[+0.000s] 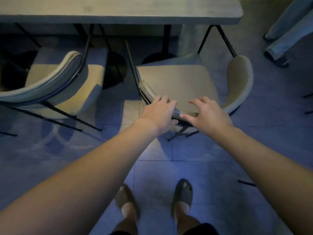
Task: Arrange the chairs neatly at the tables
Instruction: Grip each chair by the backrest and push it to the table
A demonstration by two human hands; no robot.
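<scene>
Chairs stand at a pale desk (118,11) whose thick slab top has a rounded corner and a matte, faintly mottled face. The floor (169,175) is laid in large square tiles with thin grout lines, washed in dim bluish light; round black pedestal bases (116,70) sit on it under the desk. The right chair (177,78) has a flat beige padded seat, a curved wraparound backrest in smooth upholstery and thin black metal legs; it stands just in front of the desk edge, its seat not under the top. The left chair (59,82), of the same make, stands beside it and turned at an angle. The person's left hand (159,112) lies over the near rim of the right chair's backrest, fingers curled on top and thumb beneath, its grip holding the rim. The right hand (208,112) has fingers spread wide above the same rim, its thumb tip touching the edge, not clasped. Below, two feet in dark slippers (183,192) stand on the tiles. At upper right, the pale trouser legs (288,26) of another person show
</scene>
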